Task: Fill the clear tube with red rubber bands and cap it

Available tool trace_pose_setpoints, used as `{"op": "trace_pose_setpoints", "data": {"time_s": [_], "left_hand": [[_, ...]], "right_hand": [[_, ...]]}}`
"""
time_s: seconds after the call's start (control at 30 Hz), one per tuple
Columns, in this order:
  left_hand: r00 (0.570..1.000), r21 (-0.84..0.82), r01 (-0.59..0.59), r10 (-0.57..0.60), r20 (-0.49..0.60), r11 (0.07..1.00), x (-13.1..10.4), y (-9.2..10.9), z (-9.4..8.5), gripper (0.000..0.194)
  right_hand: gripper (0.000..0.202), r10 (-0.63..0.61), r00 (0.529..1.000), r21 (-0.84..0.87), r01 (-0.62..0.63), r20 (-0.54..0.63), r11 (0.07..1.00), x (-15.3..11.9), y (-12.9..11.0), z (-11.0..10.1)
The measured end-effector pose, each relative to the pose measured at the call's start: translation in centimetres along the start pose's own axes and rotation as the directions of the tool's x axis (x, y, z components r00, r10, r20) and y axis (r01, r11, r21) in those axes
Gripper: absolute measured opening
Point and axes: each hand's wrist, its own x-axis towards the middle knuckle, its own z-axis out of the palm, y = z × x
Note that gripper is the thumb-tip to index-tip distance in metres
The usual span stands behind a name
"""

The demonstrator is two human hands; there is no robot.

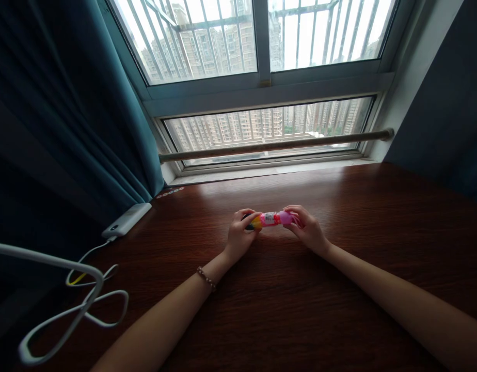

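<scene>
A small bright pink tube-shaped toy [269, 219] is held level above the brown table, a white printed label on its middle. Its left end is yellow with a dark tip, and its right end is a lighter pink with thin pink loops or strands. My left hand [241, 230] is closed round the yellow end, fingers on top and at the far side. The pink end is pinched by my right hand [305, 228], whose fingers partly cover the strands. What kind of toy it is, I cannot tell. A beaded bracelet [206, 278] circles my left wrist.
The dark brown wooden table [261, 310] runs back to a barred window [261, 129] with a horizontal rail [277, 146]. At the left, a white power bank [127, 220] lies by the blue curtain [118, 129]. A looped white cable [95, 289] trails in the left foreground.
</scene>
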Motion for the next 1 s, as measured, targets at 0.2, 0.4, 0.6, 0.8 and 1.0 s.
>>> {"op": "trace_pose_setpoints", "data": {"time_s": [0.2,0.4,0.6,0.8,1.0], "left_hand": [[0.995,-0.171,0.074,-0.061,0.08,0.982,0.1,-0.3,-0.1,0.038],[0.982,-0.247,0.132,-0.092,0.165,0.96,0.3,-0.7,-0.1,0.039],[0.996,-0.063,0.019,-0.014,0.083,0.998,0.0,-0.1,-0.1,0.038],[0.984,0.123,-0.169,0.16,0.078,0.978,-0.5,0.9,0.2,0.033],[0.995,0.146,-0.095,0.093,0.025,0.985,-0.3,0.8,0.1,0.037]], "right_hand": [[0.033,0.095,0.993,0.259,-0.111,0.075,0.959,0.0,0.1,0.2],[0.031,0.04,0.991,0.205,-0.065,0.124,0.977,0.3,-0.2,0.0],[0.03,0.053,0.997,-0.182,-0.041,0.058,0.982,-0.1,0.1,-0.4],[0.043,0.169,0.985,-0.42,-0.134,0.048,0.898,-0.4,0.6,-1.0],[0.045,-0.04,0.999,-0.19,0.039,-0.003,0.981,-0.1,-0.4,-0.5]]}}
